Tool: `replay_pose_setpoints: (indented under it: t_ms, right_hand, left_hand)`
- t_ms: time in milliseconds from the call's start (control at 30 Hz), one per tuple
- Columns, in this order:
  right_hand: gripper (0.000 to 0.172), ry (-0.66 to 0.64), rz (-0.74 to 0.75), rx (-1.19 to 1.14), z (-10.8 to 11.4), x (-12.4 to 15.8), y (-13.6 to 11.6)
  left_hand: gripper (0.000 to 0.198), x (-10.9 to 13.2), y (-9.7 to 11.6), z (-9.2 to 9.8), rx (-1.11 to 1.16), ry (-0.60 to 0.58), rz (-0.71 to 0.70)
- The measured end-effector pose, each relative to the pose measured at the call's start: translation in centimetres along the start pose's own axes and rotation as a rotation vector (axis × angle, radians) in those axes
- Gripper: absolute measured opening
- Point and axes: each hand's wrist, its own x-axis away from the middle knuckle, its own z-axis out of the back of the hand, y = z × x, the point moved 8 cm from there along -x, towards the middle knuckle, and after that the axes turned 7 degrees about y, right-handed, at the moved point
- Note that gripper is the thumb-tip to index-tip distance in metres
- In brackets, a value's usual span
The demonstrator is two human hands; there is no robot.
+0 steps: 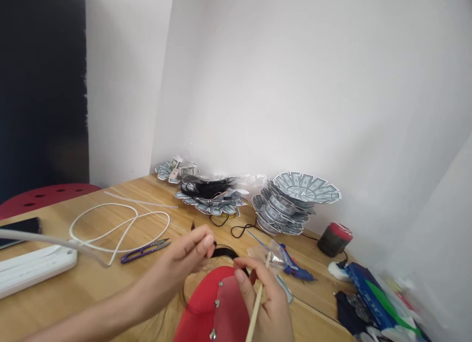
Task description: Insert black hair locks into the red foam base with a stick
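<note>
My left hand (195, 248) is closed, thumb against fingers, at one end of a flat black strand (224, 252) that looks like hair. The strand curves across to my right hand (267, 293), whose thumb and forefinger pinch near its other end. A pale wooden stick (257, 305) also rests in my right hand, slanting up between the fingers. Below both hands is a rounded red piece (197, 307) with a paler red panel and several silver studs along the panel's edge. My right hand covers part of it. Loose thin hairs lie left of it.
Purple thread snips (142, 252), a white cable (127, 233), a power strip (40, 268) and a phone (22, 230) lie left. Behind are stacked printed-paper bowls (283, 209) and a black hair bundle (206, 188). A blue glue gun (297, 269) and plastic packets (379, 297) lie right.
</note>
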Motion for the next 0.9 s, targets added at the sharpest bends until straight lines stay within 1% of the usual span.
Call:
replay_pose_setpoints:
  t_ms: [100, 167, 200, 233, 300, 367, 467, 633, 700, 733, 833, 900]
  right_hand:
    - [0.034, 0.08, 0.011, -0.061, 0.0, 0.8, -1.1]
    - [0.044, 0.103, -0.008, -0.078, -0.4, 1.3, -1.3]
    - [0.047, 0.102, -0.018, -0.079, -0.7, 1.5, -1.3]
    - [0.05, 0.1, -0.026, -0.081, -0.9, 1.6, -1.2]
    - [0.052, 0.093, -0.039, -0.094, -1.4, 1.8, -0.8]
    - [0.054, 0.08, -0.044, -0.123, -1.7, 1.8, -0.6]
    - [0.049, 0.067, -0.062, -0.168, -2.0, 1.7, -0.5]
    - [0.025, 0.062, -0.15, -0.23, -1.6, 1.6, -0.6]
    - [0.022, 0.049, -0.166, -0.213, -1.2, 1.5, -0.8]
    - [0.021, 0.023, -0.171, -0.199, -1.1, 1.4, -0.8]
    - [0.024, -0.073, -0.174, -0.169, -0.8, 1.1, -0.8]
    - [0.025, -0.097, -0.139, -0.139, -0.5, 0.9, -1.0]
  left_hand:
    - [0.049, 1.2, -0.8, -1.6, -0.102, -0.101, -0.02]
    - [0.044, 2.0, -1.1, -2.5, -0.185, -0.175, -0.053]
    - [0.042, 2.2, -1.3, -2.8, -0.233, -0.194, -0.072]
    - [0.042, 2.4, -1.4, -2.9, -0.282, -0.197, -0.094]
    - [0.042, 2.5, -1.4, -2.9, -0.343, -0.161, -0.135]
    - [0.04, 2.6, -1.3, -2.8, -0.337, -0.134, -0.166]
    - [0.036, 2.6, -1.0, -3.0, -0.345, -0.146, -0.193]
    - [0.031, 2.7, -0.7, -3.1, -0.537, -0.2, -0.188]
    - [0.03, 2.7, -0.7, -3.2, -0.592, -0.23, -0.195]
    - [0.03, 2.7, -0.6, -3.2, -0.62, -0.237, -0.207]
    - [0.03, 2.9, -0.6, -3.6, -0.795, -0.269, -0.322]
    - [0.028, 3.0, -0.6, -4.0, -0.917, -0.308, -0.407]
